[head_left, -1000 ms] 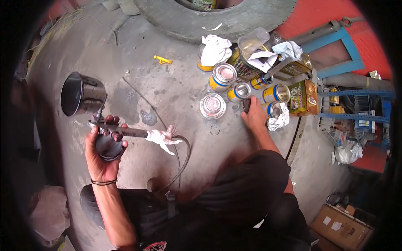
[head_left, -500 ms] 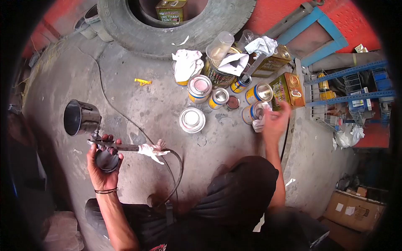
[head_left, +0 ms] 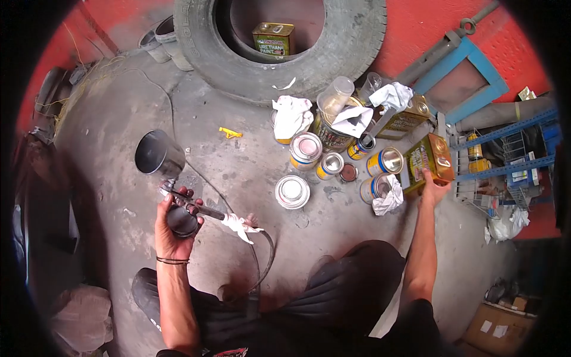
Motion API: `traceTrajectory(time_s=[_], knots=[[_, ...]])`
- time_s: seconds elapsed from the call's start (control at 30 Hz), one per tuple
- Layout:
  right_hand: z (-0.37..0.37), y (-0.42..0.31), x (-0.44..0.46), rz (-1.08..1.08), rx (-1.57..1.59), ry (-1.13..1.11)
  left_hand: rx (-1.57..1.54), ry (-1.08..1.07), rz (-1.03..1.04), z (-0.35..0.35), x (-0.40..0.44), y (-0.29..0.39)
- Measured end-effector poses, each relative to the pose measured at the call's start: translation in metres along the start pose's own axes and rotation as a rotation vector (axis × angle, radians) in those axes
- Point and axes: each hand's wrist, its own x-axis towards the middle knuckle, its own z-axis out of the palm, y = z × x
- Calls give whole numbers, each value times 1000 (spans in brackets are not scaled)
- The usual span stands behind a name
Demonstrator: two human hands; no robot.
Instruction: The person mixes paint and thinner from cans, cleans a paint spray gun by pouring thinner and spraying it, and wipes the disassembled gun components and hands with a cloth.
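My left hand [head_left: 172, 223] is closed around a spray gun [head_left: 196, 207], whose dark metal cup [head_left: 159, 153] sits above the fingers with its mouth turned to the upper left. A dark round lid-like piece [head_left: 182, 221] rests in the same palm. White cloth or tape [head_left: 239, 226] wraps the gun's lower end, where a black hose [head_left: 271, 250] joins. At the right, my right hand [head_left: 436, 189] grips the near lower corner of a rectangular green and gold tin [head_left: 429, 163]; part of the grasp is hidden. Crumpled white paper [head_left: 388, 195] covers a small can [head_left: 370, 187] beside it.
Several round paint cans, including one with a white lid [head_left: 292, 191], stand in the middle. Plastic cups [head_left: 336, 94] and another tin [head_left: 405, 118] are behind. A large tyre [head_left: 279, 77] lies at the back. A blue rack [head_left: 505, 168] stands right; a yellow piece [head_left: 231, 132] lies on the floor.
My right hand has moved from above the paper-covered can to the rectangular tin and taken hold of it. The left hand still holds the spray gun. The whole view has shifted.
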Motion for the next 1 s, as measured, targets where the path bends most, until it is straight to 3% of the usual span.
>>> traceTrajectory(time_s=[0.23, 0.4, 0.5, 0.67, 0.73, 0.8, 0.9, 1.0], knots=[[-47, -174, -20, -424, -368, -2, 120, -18, -3, 5, 6, -2], [-37, -310, -76, -601, -364, -161, 197, -172, -41, 16, 9, -9], [-8, -368, -112, -703, -264, -325, 271, -147, -34, 35, 2, -12], [48, -421, -192, -643, -60, -572, 307, -160, -54, 46, 2, -15], [69, -428, -215, -728, -129, -633, 305, -143, -32, 43, 4, -17], [90, -430, -236, -931, -95, -666, 285, -125, -16, 35, 7, -18], [111, -436, -248, -1305, -285, -603, 248, -117, -18, 30, 4, -14], [121, -447, -262, -1449, -362, -636, 240, -74, -7, 24, 3, -10]])
